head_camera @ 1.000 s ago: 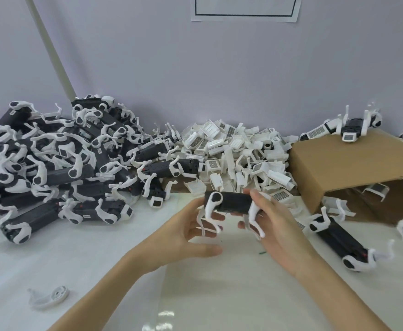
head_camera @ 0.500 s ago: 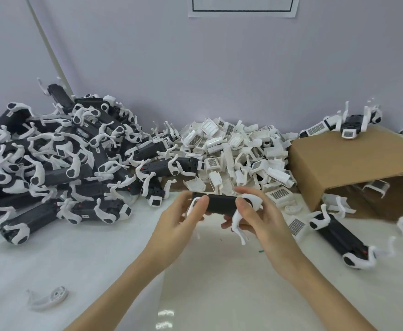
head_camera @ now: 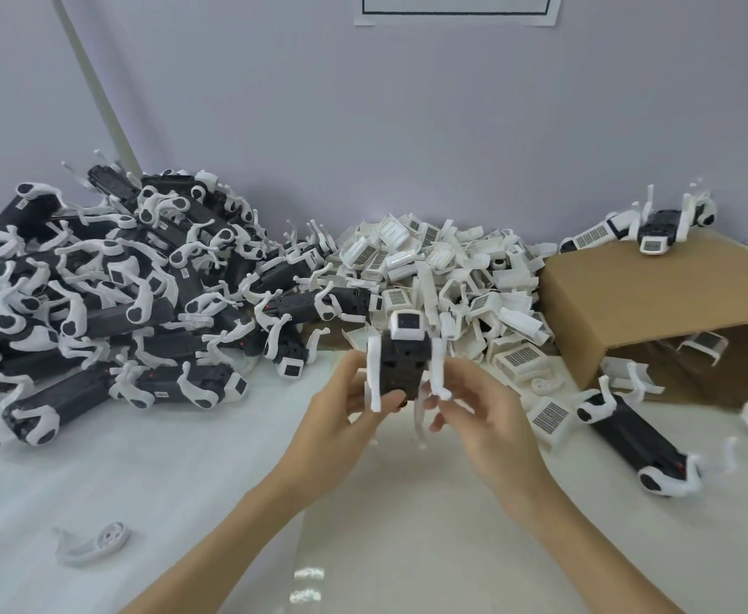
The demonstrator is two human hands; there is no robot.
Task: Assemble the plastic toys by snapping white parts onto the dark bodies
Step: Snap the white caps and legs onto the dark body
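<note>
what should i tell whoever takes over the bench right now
Left hand and right hand both grip one toy in mid-air above the table, end-on to the camera.
The toy has white legs on and a white head cap on its far end.
Pile of assembled toys lies left; heap of loose white parts at centre back; cardboard box right, with one toy on top and another toy lying in front.
A stray white leg lies near left.
Left to do: check the held toy and set it down, then carry on with the remaining parts.
</note>
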